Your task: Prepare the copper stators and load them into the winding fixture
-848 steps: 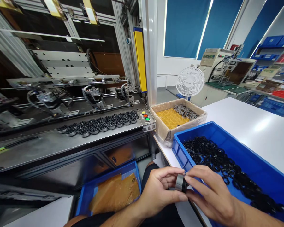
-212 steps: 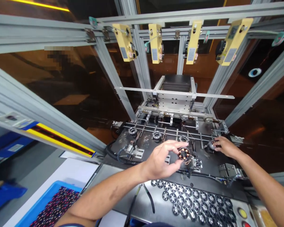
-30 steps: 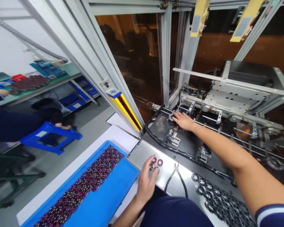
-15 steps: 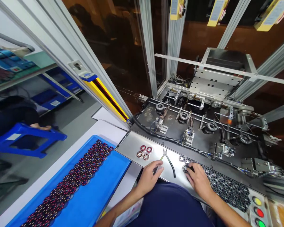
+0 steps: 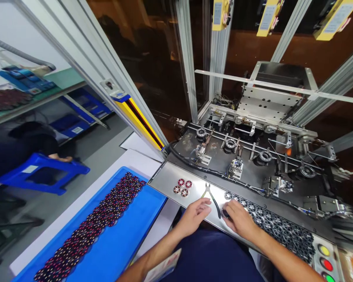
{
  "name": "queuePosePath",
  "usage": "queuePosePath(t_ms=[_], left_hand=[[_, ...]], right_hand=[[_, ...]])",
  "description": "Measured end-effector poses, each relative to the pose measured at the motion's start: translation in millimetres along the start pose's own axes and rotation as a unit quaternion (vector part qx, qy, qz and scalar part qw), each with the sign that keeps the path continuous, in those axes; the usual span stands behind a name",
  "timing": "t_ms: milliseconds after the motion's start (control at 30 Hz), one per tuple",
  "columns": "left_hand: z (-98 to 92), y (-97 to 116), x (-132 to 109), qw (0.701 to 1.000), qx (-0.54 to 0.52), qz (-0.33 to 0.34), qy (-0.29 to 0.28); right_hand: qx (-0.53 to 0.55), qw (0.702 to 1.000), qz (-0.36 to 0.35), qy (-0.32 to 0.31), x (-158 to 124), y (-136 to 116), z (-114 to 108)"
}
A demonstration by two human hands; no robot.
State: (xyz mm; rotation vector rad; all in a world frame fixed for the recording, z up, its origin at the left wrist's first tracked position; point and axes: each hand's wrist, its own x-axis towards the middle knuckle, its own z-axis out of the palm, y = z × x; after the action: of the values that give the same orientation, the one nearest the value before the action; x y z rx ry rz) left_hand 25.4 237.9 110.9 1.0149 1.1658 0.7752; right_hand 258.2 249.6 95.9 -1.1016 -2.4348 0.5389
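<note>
My right hand (image 5: 239, 219) is closed around a small dark round part (image 5: 224, 212), mostly hidden under the fingers, just over the metal ledge (image 5: 164, 181). To its left hovers my left hand (image 5: 195, 216), fingers loosely curled with the thumb apart and nothing visible in them. Between and beyond the hands lie diagonal cutters (image 5: 207, 189), jaws pointing away, handles spread. Several red-and-metal round wound cores (image 5: 184, 192) sit in a small group left of the cutters. Many dark grey ring-shaped cores (image 5: 276, 223) are packed along the ledge to the right of my right hand.
A blue tray (image 5: 117, 243) at left holds rows of dark round parts (image 5: 91, 223). Behind the ledge stands a machine bed with ring fixtures (image 5: 230, 145). Yellow, red and green buttons (image 5: 326, 264) are at right. A co-worker's hand (image 5: 60, 158) shows near a blue stool (image 5: 32, 170).
My right hand has drawn slightly left and nearer, lifting a dark round part from the end of the row. My left hand has shifted a little right. The view has turned slightly left.
</note>
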Motion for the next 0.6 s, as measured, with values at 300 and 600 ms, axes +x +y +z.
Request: queuePosePath(t_ms=[300,600], left_hand=[[13.3,59,-18,0.947,-0.315,-0.013,-0.062],[18.4,67,-26,0.92,-0.387,0.026,-0.057]], right_hand=[[0.157,0.981,-0.05,0.107,71,-73,-58],[0.128,0.972,-0.036,0.194,63,-85,-58]])
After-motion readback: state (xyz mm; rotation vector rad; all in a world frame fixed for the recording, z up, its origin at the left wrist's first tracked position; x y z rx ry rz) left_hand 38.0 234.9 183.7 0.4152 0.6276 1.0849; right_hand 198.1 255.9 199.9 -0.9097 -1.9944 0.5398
